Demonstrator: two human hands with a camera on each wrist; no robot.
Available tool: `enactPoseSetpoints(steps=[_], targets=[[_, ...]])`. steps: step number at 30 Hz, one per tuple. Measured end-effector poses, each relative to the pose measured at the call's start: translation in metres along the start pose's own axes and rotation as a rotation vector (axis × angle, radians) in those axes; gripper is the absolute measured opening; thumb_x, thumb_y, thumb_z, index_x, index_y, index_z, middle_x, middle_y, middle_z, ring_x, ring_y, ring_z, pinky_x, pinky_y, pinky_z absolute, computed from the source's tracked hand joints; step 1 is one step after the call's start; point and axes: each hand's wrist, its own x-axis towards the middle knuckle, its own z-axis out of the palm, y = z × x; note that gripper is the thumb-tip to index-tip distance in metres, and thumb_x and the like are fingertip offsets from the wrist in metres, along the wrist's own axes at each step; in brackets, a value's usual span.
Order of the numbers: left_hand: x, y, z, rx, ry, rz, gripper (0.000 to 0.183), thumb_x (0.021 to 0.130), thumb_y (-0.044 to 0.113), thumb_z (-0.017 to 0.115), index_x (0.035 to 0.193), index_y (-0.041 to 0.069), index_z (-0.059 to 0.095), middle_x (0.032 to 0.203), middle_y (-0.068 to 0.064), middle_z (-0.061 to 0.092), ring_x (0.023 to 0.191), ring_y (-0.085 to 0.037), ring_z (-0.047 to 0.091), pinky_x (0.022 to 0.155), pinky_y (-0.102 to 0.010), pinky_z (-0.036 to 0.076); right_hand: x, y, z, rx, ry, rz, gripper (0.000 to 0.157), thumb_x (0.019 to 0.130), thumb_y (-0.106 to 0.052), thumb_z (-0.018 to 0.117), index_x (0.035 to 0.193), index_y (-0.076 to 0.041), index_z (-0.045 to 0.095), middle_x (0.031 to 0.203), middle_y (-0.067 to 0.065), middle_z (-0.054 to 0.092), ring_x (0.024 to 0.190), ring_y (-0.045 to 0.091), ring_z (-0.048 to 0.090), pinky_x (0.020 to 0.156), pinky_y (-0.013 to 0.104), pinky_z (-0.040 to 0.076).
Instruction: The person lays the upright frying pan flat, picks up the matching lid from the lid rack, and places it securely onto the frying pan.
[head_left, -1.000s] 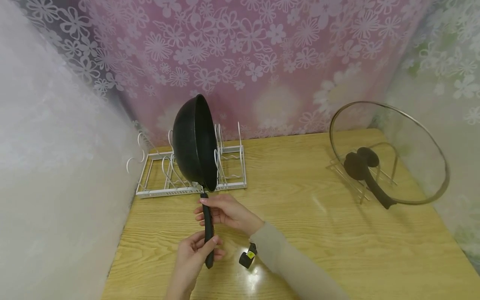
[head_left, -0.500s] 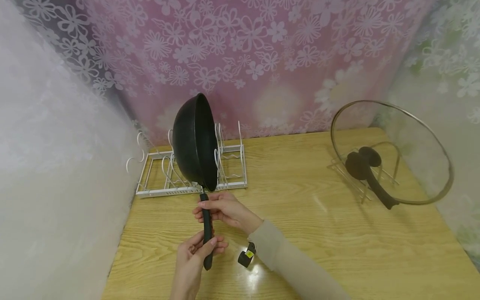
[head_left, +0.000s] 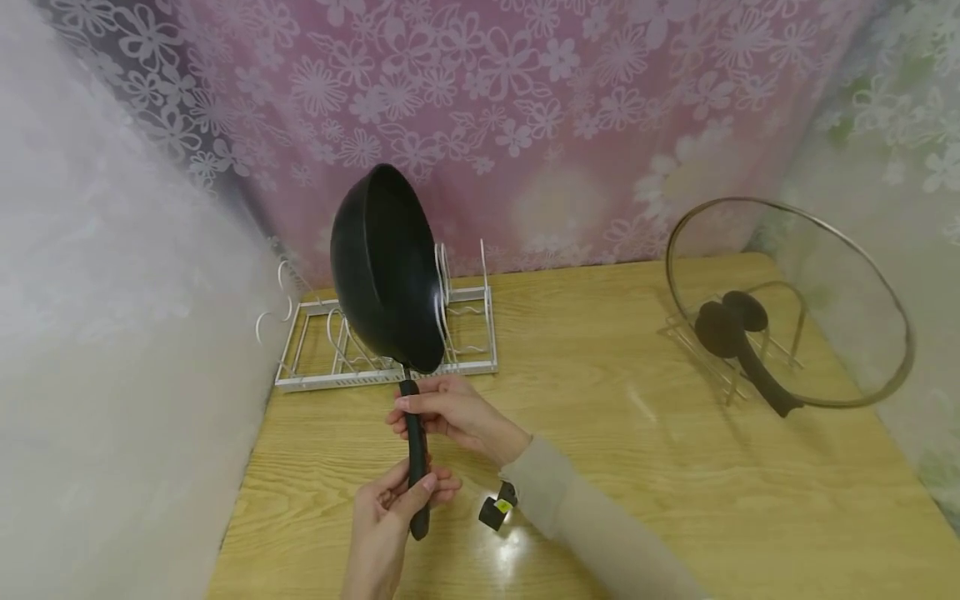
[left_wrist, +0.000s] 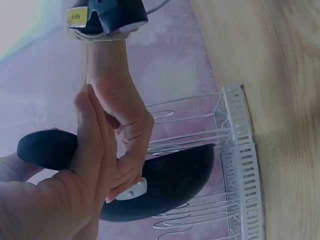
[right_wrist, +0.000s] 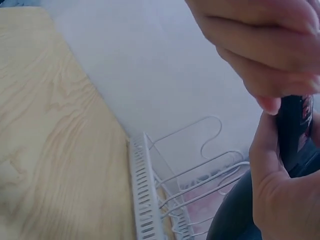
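Observation:
A deep black wok [head_left: 386, 275] stands on its side over the left part of a white wire rack [head_left: 382, 379], its hollow facing right. Its long black handle [head_left: 416, 454] points toward me. Lower down, my left hand [head_left: 390, 517] grips the handle near its end, thumb across the top. My right hand [head_left: 461, 417] pinches the handle close to the wok, thumb on top and fingers beneath. In the left wrist view, the metal handle bracket [left_wrist: 132, 191] shows beside the fingers, and the wok's lower edge overlaps the rack's dividers.
At the right, a glass lid [head_left: 840, 250] with a black knob and curved dark grip leans on a small wire stand [head_left: 731, 379]. A black device with a yellow label [head_left: 495, 508] shows by the right sleeve. Floral sheets [head_left: 525, 192] enclose the wooden table [head_left: 600, 483].
The wok has turned so more of its inside shows, and its upper rim has moved left and up. Both hands keep their hold on the handle.

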Motion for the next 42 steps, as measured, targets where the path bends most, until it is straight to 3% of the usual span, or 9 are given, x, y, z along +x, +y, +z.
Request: enactPoseSetpoints(steps=[4,11,22,30,36,42], targets=[[-0.003,0.004,0.003,0.027,0.015,0.025,0.029,0.092,0.0,0.066,0.111,-0.019,0.057,0.096,-0.028,0.069,0.084,-0.027,0.073,0.079,-0.038,0.06,-0.001,-0.006,0.008,-0.005,-0.037,-0.032,0.016,0.093,0.005,0.061,0.106,0.014,0.06,0.085,0.013,0.073,0.077,0.02,0.072,0.075,0.032,0.061],[-0.011,0.014,0.006,0.077,0.028,0.072,0.027,0.092,0.001,0.066,0.109,-0.019,0.059,0.09,-0.024,0.07,0.079,-0.026,0.073,0.074,-0.038,0.061,-0.004,-0.011,0.016,0.044,-0.094,-0.051,0.01,0.094,0.007,0.058,0.102,0.004,0.062,0.087,0.013,0.073,0.077,0.02,0.073,0.074,0.031,0.061],[-0.02,0.027,0.009,0.135,0.054,0.104,0.023,0.093,0.0,0.064,0.107,-0.019,0.061,0.085,-0.017,0.072,0.073,-0.025,0.073,0.071,-0.038,0.061,-0.007,-0.015,0.026,0.075,-0.112,-0.065,0.014,0.095,0.008,0.055,0.107,0.007,0.061,0.087,0.014,0.073,0.079,0.02,0.073,0.076,0.033,0.06],[-0.023,0.039,0.013,0.152,0.042,0.187,0.018,0.093,-0.002,0.064,0.103,-0.016,0.063,0.084,-0.024,0.068,0.068,-0.024,0.07,0.066,-0.038,0.061,-0.01,-0.032,0.033,0.098,-0.179,-0.084,0.017,0.095,0.007,0.054,0.111,0.008,0.059,0.09,0.015,0.073,0.08,0.02,0.073,0.079,0.033,0.06],[-0.024,0.046,0.016,0.137,0.034,0.231,0.019,0.094,-0.001,0.064,0.103,-0.017,0.062,0.081,-0.018,0.068,0.065,-0.022,0.069,0.064,-0.037,0.061,-0.01,-0.044,0.039,0.052,-0.194,-0.094,0.022,0.095,0.008,0.054,0.116,0.013,0.055,0.089,0.016,0.073,0.079,0.021,0.073,0.076,0.033,0.06],[-0.032,0.045,0.013,0.157,0.019,0.274,0.014,0.094,-0.005,0.062,0.098,-0.018,0.064,0.076,-0.016,0.068,0.062,-0.02,0.068,0.058,-0.034,0.06,-0.014,-0.041,0.045,0.062,-0.228,-0.078,0.024,0.096,0.008,0.053,0.119,0.014,0.053,0.091,0.017,0.072,0.081,0.022,0.073,0.077,0.035,0.061]])
